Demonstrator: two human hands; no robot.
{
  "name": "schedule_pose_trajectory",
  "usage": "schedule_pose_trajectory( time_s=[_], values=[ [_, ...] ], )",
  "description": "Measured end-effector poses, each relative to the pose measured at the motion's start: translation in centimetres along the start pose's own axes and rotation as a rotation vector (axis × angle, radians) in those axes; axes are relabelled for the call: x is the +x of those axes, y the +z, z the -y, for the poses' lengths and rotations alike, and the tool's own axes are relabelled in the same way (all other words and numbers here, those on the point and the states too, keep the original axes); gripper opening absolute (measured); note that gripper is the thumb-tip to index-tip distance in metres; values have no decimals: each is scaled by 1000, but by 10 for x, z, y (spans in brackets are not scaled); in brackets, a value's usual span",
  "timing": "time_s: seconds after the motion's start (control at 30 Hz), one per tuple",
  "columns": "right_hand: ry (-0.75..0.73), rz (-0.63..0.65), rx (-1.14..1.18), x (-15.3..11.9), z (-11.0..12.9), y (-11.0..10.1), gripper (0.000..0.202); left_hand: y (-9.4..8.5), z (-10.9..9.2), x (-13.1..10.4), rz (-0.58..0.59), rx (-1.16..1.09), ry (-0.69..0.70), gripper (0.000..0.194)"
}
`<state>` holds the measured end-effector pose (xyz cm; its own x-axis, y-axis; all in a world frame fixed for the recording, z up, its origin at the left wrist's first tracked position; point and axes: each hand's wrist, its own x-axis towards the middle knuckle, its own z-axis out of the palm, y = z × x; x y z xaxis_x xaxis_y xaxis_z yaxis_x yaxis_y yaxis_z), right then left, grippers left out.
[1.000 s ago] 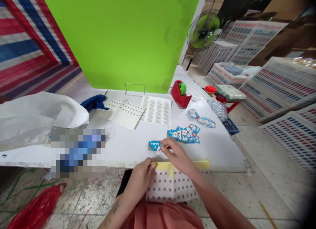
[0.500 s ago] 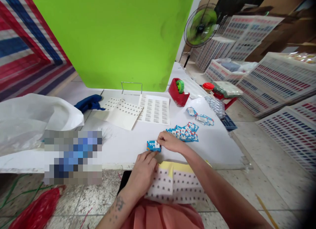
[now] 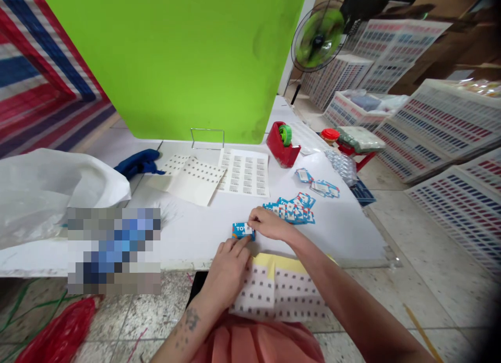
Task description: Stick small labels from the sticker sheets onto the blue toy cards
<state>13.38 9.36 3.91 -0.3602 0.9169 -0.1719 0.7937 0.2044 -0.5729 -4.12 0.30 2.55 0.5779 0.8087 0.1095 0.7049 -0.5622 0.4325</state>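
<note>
A small stack of blue cards printed "TOY" (image 3: pixel 239 229) lies near the front edge of the white table. At its right side is a small white sticker (image 3: pixel 248 228) with a dark code. My right hand (image 3: pixel 270 225) has its thumb and fingertips closed together at this sticker. With fingers stretched out, my left hand (image 3: pixel 230 264) touches the stack's lower edge and holds it down. Across my lap, under my forearms, lies a sticker sheet (image 3: pixel 289 290) with rows of small dark codes and a yellow strip on top. A pile of blue cards with stickers (image 3: pixel 291 212) lies beyond my right hand.
Behind stand a red tape dispenser (image 3: pixel 282 146), label sheets (image 3: pixel 246 172) and a green board (image 3: pixel 176 65). More cards (image 3: pixel 324 188) lie to the right. At left are a white plastic bag (image 3: pixel 58 180) and a blue object (image 3: pixel 139 162). Crates (image 3: pixel 446 128) fill the right side.
Both hands stay at the card stack, with only slight finger movement. The view has shifted a little; the cards and sheets lie as before.
</note>
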Motion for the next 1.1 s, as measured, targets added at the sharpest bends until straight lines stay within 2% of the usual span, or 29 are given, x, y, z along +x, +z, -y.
schedule_pose_trajectory(
  time_s=[0.17, 0.37, 0.53, 0.73, 0.83, 0.93, 1.1],
  values=[
    [0, -23, 8, -2, -2, 5, 9, 2, 0, 6, 14, 21, -11, 18],
    [-6, -109, 66, -10, -2, 10, 6, -1, 0, 7, 25, 34, -27, 20],
    [-5, -220, 90, -20, 6, 5, 4, -4, -4, -2, -5, -30, 12, 20],
    [5, -232, 203, -20, 6, 1, 9, -9, -12, -17, -63, -113, -7, 16],
    [56, -201, 370, -19, 1, 1, 16, -13, -13, -20, -73, -204, -42, 20],
    [107, -188, 516, -20, -2, 1, 19, -16, -14, -22, -26, -284, -124, 26],
    [119, -191, 619, -24, -16, -5, 31, -15, -13, -25, 10, -336, -255, 27]
  ],
)
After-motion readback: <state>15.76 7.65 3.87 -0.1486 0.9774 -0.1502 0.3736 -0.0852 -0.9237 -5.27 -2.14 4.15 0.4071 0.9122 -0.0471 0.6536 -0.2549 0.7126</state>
